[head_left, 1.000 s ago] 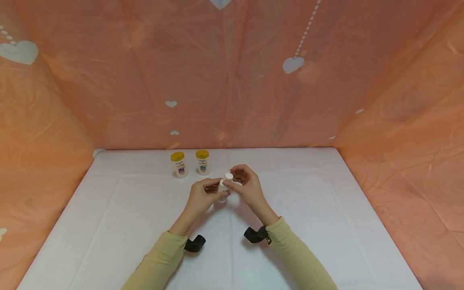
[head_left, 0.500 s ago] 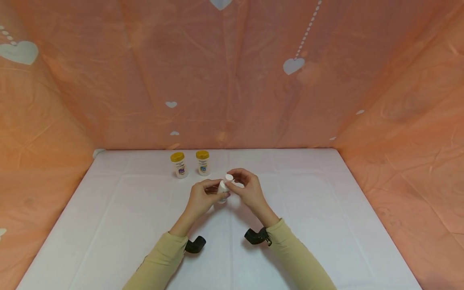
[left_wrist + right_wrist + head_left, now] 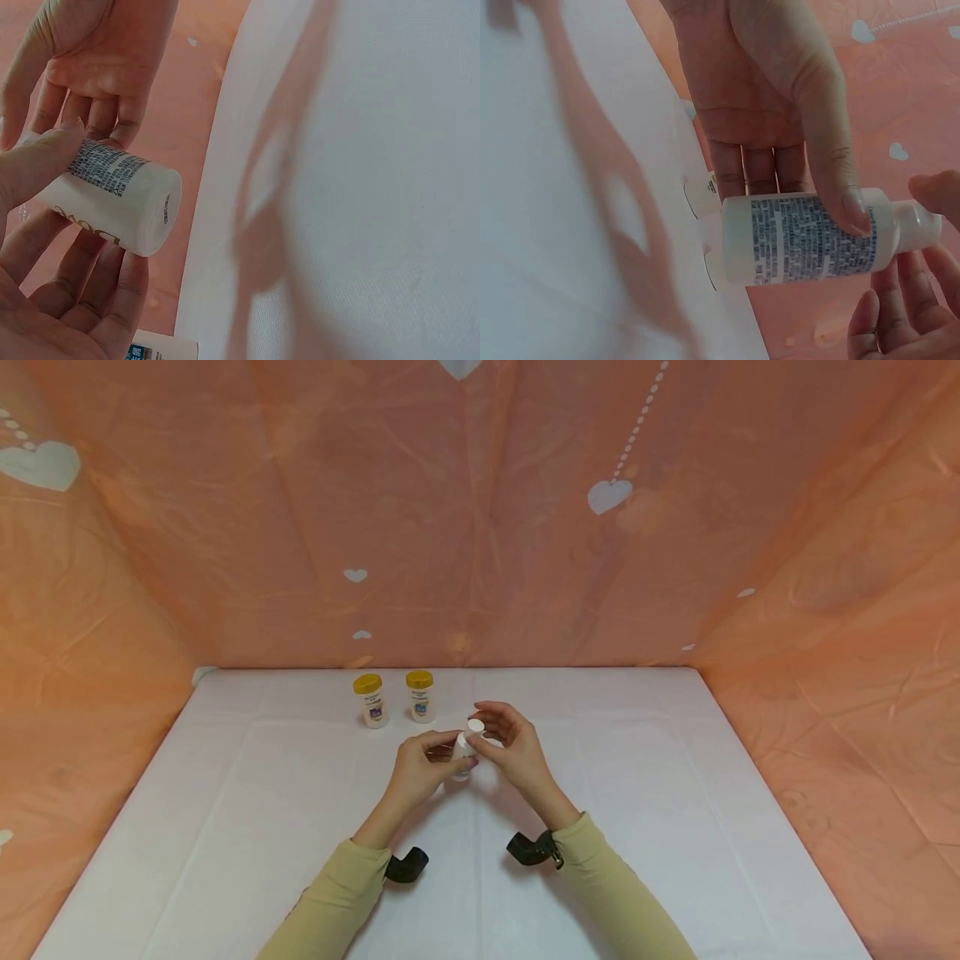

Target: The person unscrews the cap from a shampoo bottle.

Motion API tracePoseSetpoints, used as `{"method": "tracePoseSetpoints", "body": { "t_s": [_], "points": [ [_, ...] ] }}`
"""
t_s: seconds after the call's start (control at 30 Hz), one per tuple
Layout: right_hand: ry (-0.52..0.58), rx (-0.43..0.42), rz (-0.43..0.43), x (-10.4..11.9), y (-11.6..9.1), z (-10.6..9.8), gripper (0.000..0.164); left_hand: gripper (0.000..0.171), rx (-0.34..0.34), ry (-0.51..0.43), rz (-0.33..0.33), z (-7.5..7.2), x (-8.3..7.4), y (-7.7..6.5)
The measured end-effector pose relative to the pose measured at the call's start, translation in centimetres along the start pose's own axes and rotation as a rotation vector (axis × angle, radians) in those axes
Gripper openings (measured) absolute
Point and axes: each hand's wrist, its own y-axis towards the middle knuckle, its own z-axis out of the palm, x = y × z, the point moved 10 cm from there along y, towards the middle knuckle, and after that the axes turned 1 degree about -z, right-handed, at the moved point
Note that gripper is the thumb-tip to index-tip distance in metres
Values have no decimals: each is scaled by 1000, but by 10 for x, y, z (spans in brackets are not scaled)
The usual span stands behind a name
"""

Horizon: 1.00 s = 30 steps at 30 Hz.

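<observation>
My left hand (image 3: pixel 422 766) grips a small white bottle (image 3: pixel 112 191) by its body, thumb on one side and fingers on the other. Brown lettering and a block of dark printed text show on its side, and its base (image 3: pixel 161 210) faces the left wrist camera. At the narrower end is a white cap (image 3: pixel 919 227); my right hand (image 3: pixel 517 749) holds it between thumb and curved fingers. In the head view the bottle stands tilted, cap up and to the right, above the table. The left fingers behind the bottle are partly hidden.
Two white jars with yellow lids, the left jar (image 3: pixel 372 710) and the right jar (image 3: pixel 422 704), stand behind the left hand near the table's back edge. A white cloth covers the table (image 3: pixel 262 827). Orange sheets with white hearts (image 3: pixel 610 496) enclose the back and sides.
My right fingers closed in at the cap half a second ago and now stand raised and spread further from it. The left hand and the bottle stay almost in place. The jars have not moved.
</observation>
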Motion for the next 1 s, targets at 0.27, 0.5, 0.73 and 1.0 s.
{"method": "tracePoseSetpoints", "body": {
  "t_s": [0.27,0.5,0.73,1.0],
  "points": [
    [23,-59,25,-6,0,-2,43,40,-7,-10,-7,0,-22,-5],
    [-7,-91,41,-9,-2,-4,33,38,5,11,4,0,-36,-10],
    [-49,-68,28,-5,-3,-3,29,41,-11,3,6,1,-3,-1],
    [-70,2,-13,3,-3,1,33,42,-16,3,-1,-1,2,1]
  ]
}}
